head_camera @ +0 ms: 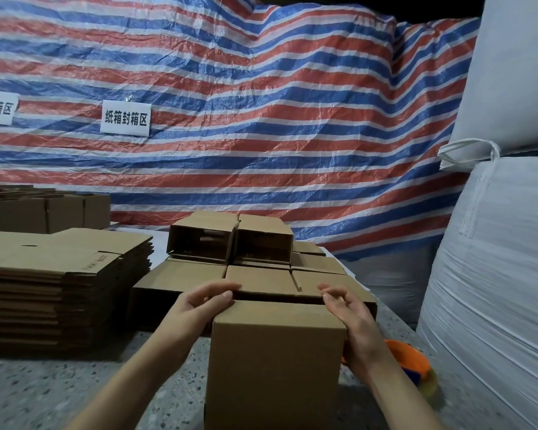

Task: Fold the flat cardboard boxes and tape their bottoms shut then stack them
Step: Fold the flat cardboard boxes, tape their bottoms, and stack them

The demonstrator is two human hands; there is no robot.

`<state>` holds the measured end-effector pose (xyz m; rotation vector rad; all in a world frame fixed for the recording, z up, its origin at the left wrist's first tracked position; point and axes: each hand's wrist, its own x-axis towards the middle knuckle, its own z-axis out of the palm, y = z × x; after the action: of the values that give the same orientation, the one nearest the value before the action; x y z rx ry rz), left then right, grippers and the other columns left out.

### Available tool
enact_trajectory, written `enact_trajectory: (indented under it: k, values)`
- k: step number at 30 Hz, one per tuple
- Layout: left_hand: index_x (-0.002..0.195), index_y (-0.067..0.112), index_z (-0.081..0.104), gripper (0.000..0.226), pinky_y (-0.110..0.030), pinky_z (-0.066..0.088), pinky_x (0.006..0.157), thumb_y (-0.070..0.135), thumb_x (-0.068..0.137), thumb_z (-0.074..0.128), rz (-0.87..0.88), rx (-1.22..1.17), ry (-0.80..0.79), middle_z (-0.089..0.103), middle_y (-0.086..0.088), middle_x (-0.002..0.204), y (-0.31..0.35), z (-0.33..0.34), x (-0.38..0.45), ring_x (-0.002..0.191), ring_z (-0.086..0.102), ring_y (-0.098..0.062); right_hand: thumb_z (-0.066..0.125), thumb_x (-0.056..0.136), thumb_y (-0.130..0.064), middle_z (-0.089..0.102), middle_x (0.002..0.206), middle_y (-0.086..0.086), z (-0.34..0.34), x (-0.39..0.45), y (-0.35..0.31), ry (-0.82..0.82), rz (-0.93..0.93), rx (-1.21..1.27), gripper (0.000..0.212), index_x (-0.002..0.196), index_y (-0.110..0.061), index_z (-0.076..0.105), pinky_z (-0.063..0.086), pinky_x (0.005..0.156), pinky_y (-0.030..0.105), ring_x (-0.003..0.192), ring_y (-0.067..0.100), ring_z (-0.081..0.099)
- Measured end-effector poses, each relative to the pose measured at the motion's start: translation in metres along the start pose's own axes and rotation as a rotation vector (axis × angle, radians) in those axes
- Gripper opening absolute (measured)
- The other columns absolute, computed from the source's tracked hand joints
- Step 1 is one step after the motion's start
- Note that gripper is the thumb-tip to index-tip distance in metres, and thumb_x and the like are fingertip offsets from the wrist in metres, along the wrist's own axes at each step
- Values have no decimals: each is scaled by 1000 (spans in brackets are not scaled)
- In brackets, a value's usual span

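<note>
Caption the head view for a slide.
Both hands steady an upright folded box beside flat cardboard stack.

A packing area of a warehouse is shown. A striped tarpaulin is hung as a wall, with a paper sign marking the carton-sealing zone. Flat cartons are piled on a speckled worktop, and big white bulk sacks are stacked alongside.

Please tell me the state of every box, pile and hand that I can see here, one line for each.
box in hands: erected, upright, held at both sides
left hand: open, fingers on box's top edge
right hand: open, against box's side
flat cardboard pile: unfolded, stacked
finished boxes: folded, stacked, lying on sides
orange tape dispenser: lying unused
</note>
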<state>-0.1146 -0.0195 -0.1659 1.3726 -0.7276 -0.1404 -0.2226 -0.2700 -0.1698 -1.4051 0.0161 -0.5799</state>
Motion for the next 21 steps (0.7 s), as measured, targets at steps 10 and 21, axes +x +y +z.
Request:
enact_trajectory:
  k: [10, 21]
  values:
    - [83, 26, 78, 21, -25, 57, 67, 30, 89, 59, 28, 161, 10, 69, 14, 110, 8, 2, -2, 95, 67, -13, 67, 75, -28, 68, 119, 9, 7, -2, 2, 61, 7, -8, 19, 80, -10, 66, 53, 90, 47, 107, 34, 64]
    - [135, 43, 47, 39, -32, 34, 112, 54, 99, 37, 231, 1190, -355, 48, 21, 140, 53, 54, 4, 131, 40, -4, 62, 91, -17, 73, 115, -1, 3, 3, 7, 71, -24, -71, 19, 78, -17, 75, 49, 103, 56, 116, 30, 63]
